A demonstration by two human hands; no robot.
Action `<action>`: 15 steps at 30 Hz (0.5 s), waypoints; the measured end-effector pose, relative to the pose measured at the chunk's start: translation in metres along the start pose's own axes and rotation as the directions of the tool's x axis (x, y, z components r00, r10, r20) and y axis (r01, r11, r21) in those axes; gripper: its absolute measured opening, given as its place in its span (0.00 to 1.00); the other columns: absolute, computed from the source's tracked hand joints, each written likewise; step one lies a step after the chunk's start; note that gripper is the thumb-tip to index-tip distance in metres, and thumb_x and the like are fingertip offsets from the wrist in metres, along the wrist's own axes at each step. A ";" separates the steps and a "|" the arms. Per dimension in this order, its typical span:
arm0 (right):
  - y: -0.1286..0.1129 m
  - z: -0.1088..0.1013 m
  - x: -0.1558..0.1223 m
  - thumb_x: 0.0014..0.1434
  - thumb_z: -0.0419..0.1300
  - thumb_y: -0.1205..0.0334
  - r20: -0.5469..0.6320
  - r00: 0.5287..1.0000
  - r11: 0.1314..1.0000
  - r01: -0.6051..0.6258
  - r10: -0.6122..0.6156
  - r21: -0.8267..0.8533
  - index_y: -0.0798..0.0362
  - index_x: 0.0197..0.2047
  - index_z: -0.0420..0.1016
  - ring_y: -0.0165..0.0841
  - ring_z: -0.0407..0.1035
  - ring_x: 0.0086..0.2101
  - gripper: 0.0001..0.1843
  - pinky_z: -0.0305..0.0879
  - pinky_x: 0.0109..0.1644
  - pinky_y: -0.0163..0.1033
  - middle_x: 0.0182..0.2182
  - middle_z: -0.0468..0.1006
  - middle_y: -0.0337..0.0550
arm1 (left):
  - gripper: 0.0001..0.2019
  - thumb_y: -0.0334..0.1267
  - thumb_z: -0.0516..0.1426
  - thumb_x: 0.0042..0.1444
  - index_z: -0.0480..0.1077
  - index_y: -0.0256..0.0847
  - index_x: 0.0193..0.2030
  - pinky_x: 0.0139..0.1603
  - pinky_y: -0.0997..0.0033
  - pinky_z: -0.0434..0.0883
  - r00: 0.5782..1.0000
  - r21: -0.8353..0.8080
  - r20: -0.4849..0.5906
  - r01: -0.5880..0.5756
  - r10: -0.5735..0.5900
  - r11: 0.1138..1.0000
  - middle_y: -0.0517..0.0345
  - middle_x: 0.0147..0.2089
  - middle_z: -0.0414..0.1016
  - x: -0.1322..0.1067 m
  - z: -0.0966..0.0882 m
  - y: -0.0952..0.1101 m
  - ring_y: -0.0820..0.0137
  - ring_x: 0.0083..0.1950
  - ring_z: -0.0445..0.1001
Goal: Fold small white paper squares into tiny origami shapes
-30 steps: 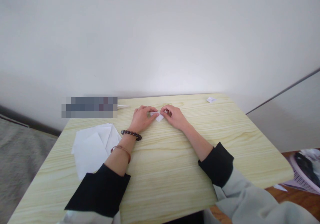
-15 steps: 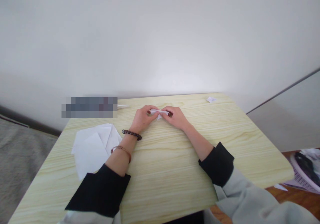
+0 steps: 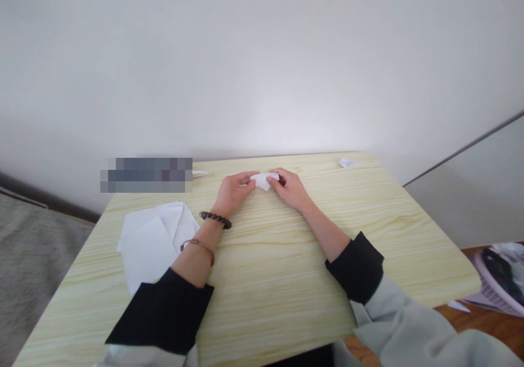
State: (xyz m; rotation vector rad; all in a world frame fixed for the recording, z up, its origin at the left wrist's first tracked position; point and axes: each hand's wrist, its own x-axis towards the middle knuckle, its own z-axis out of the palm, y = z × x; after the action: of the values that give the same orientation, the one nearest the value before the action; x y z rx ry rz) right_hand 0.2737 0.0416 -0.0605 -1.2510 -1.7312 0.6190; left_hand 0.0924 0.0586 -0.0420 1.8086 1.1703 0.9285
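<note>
Near the far side of the table, a small folded piece of white paper [image 3: 264, 180] is held between my two hands. My left hand [image 3: 236, 192] pinches its left end between thumb and fingers. On the right end, my right hand [image 3: 290, 189] grips it the same way, the thumb lying on the near face. The paper's broad face shows, with a blunt point at its lower edge. Fingers behind the paper are partly hidden. A beaded bracelet [image 3: 215, 219] and a thin brown bangle [image 3: 198, 243] are on my left wrist.
White paper sheets [image 3: 149, 247] lie loosely stacked on the left of the wood-grain table [image 3: 270, 301]. A small folded paper [image 3: 346, 163] sits at the far right. A blurred-out object [image 3: 147, 175] is at the back left. On the floor at right stands a purple basket [image 3: 497, 288].
The paper has turned from a narrow folded strip to show a wider flat face. My thumbs have moved apart, and the right fingers have shifted slightly.
</note>
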 end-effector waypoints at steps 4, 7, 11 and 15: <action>0.005 0.000 0.001 0.59 0.54 0.53 -0.014 0.999 0.998 -0.030 0.031 0.047 0.55 0.39 0.72 0.29 0.64 0.26 0.14 0.59 0.30 0.33 0.27 0.73 0.40 | 0.21 0.41 0.54 0.53 0.72 0.36 0.52 0.47 0.65 0.71 0.999 -0.032 0.049 -0.003 0.005 0.999 0.53 0.44 0.80 0.000 0.000 0.000 0.63 0.44 0.76; 0.006 0.000 0.001 0.59 0.54 0.53 -0.029 0.998 0.998 -0.048 0.050 0.048 0.55 0.38 0.72 0.29 0.64 0.26 0.14 0.59 0.30 0.33 0.27 0.73 0.40 | 0.21 0.41 0.54 0.53 0.72 0.35 0.52 0.48 0.65 0.71 0.995 -0.087 0.094 -0.015 0.023 0.996 0.51 0.45 0.79 0.001 0.001 -0.003 0.63 0.46 0.76; 0.005 0.000 0.001 0.58 0.55 0.54 -0.009 0.998 0.996 -0.055 0.056 0.065 0.56 0.37 0.72 0.28 0.65 0.27 0.13 0.60 0.31 0.33 0.27 0.74 0.40 | 0.20 0.43 0.55 0.53 0.72 0.34 0.49 0.46 0.67 0.71 0.993 -0.117 0.104 -0.036 0.048 0.993 0.50 0.44 0.79 0.001 0.001 -0.004 0.63 0.44 0.76; 0.001 0.001 0.000 0.57 0.57 0.53 0.029 0.998 0.998 -0.049 0.048 0.028 0.56 0.36 0.74 0.28 0.63 0.25 0.14 0.58 0.30 0.33 0.25 0.74 0.39 | 0.18 0.47 0.56 0.52 0.75 0.36 0.43 0.41 0.69 0.70 0.996 -0.004 0.064 -0.056 0.056 0.998 0.54 0.40 0.79 0.001 0.001 -0.002 0.66 0.38 0.75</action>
State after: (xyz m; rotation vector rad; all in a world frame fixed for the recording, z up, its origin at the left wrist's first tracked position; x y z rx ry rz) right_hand 0.2735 0.0427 -0.0619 -1.2726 -1.7133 0.6905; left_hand 0.0927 0.0597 -0.0444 1.8643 1.0835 0.8958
